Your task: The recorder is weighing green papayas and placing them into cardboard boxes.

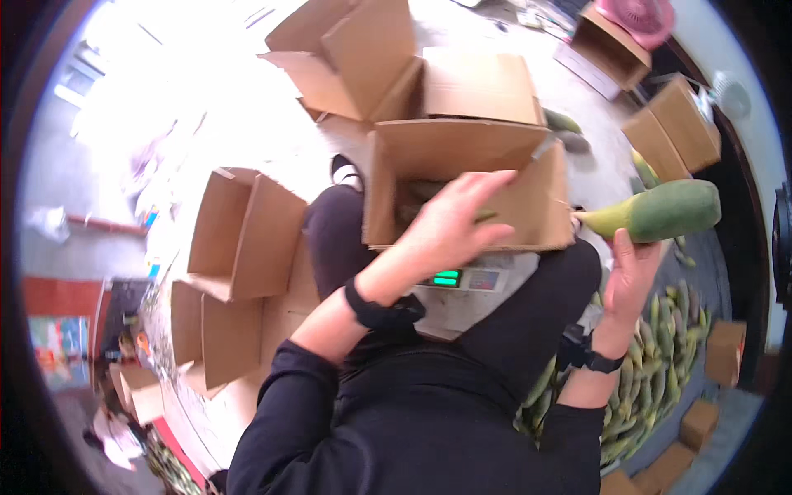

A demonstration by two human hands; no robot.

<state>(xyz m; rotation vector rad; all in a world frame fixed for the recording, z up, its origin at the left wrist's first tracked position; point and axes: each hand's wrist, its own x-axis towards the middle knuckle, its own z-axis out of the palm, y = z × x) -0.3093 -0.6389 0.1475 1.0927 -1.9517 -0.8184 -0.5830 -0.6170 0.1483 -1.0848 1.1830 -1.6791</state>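
In my right hand (629, 276) is a large green radish (672, 210), held out to the right of the box. Its thick end is dark green, and it tapers to a pale yellowish tip towards the box. My left hand (450, 219) hovers over the open cardboard box (470, 140) between my knees, fingers spread and holding nothing. Something greenish lies inside the box, partly hidden by that hand. Under the box's near side shows a scale (466, 279) with a lit green display.
Many more radishes (652, 363) lie heaped on a dark sheet at my right. Open cardboard boxes (235, 235) stand at my left, with another open box (355, 58) beyond the middle one. A pink fan-like object (639, 21) tops a box at the far right.
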